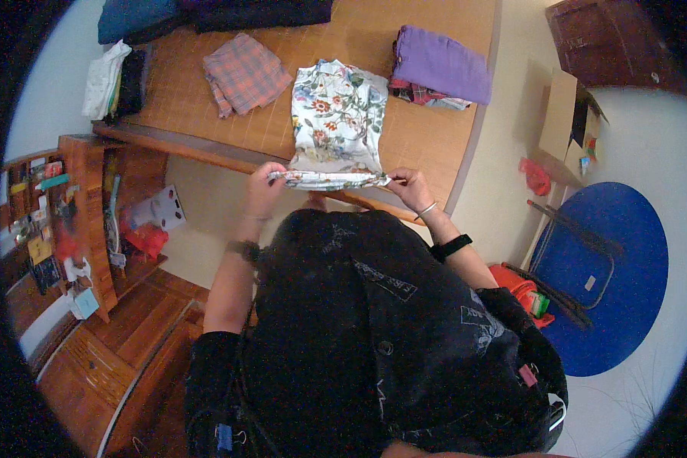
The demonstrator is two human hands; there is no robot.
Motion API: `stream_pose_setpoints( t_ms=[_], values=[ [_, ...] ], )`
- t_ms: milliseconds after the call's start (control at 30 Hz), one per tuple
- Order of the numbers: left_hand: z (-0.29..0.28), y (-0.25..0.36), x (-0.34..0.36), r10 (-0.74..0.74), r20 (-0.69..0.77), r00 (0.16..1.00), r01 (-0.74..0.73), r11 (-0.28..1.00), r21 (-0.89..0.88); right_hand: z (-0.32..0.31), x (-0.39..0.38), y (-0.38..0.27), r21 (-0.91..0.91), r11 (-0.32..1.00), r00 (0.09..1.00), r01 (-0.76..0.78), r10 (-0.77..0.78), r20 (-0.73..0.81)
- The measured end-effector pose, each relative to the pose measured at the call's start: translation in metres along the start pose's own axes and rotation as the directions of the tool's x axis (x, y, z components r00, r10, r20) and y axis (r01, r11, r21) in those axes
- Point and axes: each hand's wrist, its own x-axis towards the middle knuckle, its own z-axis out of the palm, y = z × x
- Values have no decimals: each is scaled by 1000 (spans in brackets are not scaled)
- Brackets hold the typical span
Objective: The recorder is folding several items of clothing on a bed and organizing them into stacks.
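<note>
A white garment with a floral print [337, 114] lies lengthwise on the brown mat [183, 91], its near end at the edge closest to me. My left hand [266, 187] pinches the left corner of that near end. At the right corner, my right hand [410, 189] grips the same hem between thumb and fingers. Between the two hands the hem is stretched into a narrow, folded band. The kind of garment is not certain; it looks like a shirt folded into a long strip.
A folded plaid garment [248, 72] lies left of the floral one, and a stack topped by purple cloth [443, 65] lies right. Dark folded clothes [263, 11] are at the back. A wooden shelf [88, 221] stands left; a blue round folding table [633, 282] and cardboard box [555, 122] are right.
</note>
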Motion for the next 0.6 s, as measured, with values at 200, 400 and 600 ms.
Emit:
stream_pose_setpoints(
  t_ms=[200,400,600],
  values=[
    [17,-31,-4,-75,134,988,83,995,-52,-5,3,9,3,995,993,-97,97,64],
    [24,-45,1,-20,203,979,23,1000,-12,-11,10,-21,-112,994,992,8,6,126],
    [36,-54,40,-27,242,970,22,1000,21,-16,41,1,-8,993,993,116,-117,-18]
  ],
)
